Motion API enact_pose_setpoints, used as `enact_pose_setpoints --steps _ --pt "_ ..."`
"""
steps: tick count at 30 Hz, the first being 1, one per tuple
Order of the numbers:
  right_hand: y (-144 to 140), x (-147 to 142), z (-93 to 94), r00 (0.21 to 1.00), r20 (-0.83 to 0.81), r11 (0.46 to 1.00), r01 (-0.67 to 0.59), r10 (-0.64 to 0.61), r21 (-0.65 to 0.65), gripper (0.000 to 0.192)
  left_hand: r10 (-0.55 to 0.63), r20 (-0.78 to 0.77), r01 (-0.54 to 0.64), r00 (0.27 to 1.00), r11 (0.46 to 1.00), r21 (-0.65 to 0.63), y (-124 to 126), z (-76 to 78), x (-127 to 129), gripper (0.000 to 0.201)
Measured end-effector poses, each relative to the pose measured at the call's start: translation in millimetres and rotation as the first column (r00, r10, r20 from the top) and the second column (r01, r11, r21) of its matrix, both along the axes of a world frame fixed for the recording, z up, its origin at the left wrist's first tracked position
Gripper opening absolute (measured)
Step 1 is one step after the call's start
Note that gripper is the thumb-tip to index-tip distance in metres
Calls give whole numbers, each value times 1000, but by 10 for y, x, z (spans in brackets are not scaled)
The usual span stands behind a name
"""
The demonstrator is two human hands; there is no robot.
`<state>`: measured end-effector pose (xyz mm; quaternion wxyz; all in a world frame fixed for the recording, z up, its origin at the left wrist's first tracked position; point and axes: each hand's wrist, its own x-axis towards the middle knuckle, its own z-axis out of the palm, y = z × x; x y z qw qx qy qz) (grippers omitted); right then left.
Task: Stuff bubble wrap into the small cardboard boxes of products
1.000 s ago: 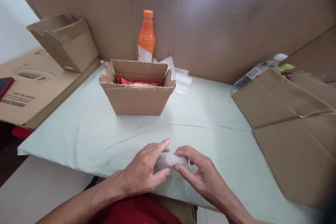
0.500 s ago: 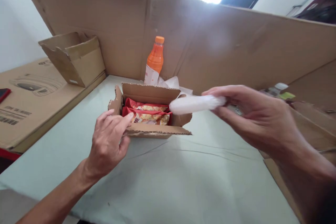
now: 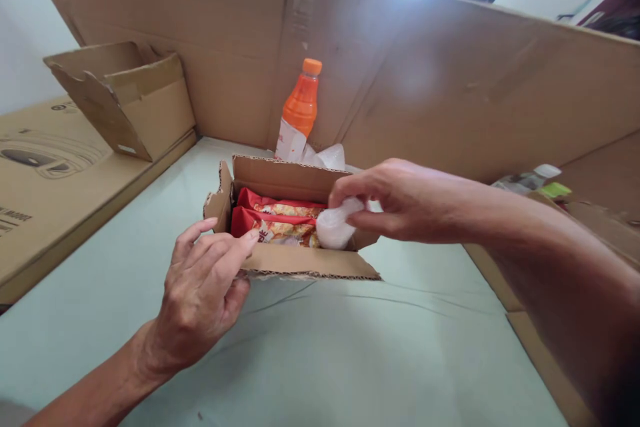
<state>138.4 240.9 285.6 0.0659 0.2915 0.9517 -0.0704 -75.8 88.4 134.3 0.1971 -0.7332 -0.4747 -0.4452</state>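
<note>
- Right hand (image 3: 400, 203) reaches in from the right, arm stretched across the surface, fingers pinched on a white roll (image 3: 336, 227).
- Roll hangs tilted at the right end of the open box (image 3: 295, 260), lower end dipping inside, just beside the red packets (image 3: 277, 219).
- Left hand (image 3: 205, 293) comes up from the lower left, fingers loosely curled, grasping nothing; index tip touches the box's front wall near its left corner.
- Box sits mid-surface, flaps open, front wall towards the person. Packets fill the left and middle of it.
- Surface (image 3: 350, 353) is pale green sheet, faint creases running across in front of the box.
- Orange bottle (image 3: 300, 110) stands upright behind the box, against the cardboard wall (image 3: 450, 80); crumpled white wrap (image 3: 327, 157) just beside its base.
- Empty carton (image 3: 125, 97) tilted on a flat printed carton (image 3: 45, 173) at the left edge.
- Flat cardboard (image 3: 530, 320) lies along the right edge, partly under the right arm; a clear bottle (image 3: 527, 180) lies on its side behind it.
- Cardboard wall closes off the back; window light above it.
- Open room: surface in front of the box, and the strip between the box and the left carton. Right side is crowded by the arm and the flat cardboard.
</note>
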Motion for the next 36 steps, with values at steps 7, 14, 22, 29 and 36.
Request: enact_pose_setpoints --steps 7,14,22,29,36 --pt "-101 -476 -405 986 109 990 -117 125 -81 23 22 -4 -22 1000 1000 2 10 18 8 64" --pt "-19 -278 -361 991 130 999 -11 16 -45 9 -2 5 2 1000 999 -32 14 0 -27 71" --pt "-86 -247 -497 990 -56 983 -137 131 -122 24 57 67 -58 996 998 7 -19 26 20 74" --pt "-680 931 -826 574 -724 870 486 -384 -76 17 197 573 -36 795 960 -279 -238 -435 -236 74" --pt "-653 498 -1807 553 -636 842 346 -539 -414 59 219 791 356 572 802 -480 26 -636 -271 67"
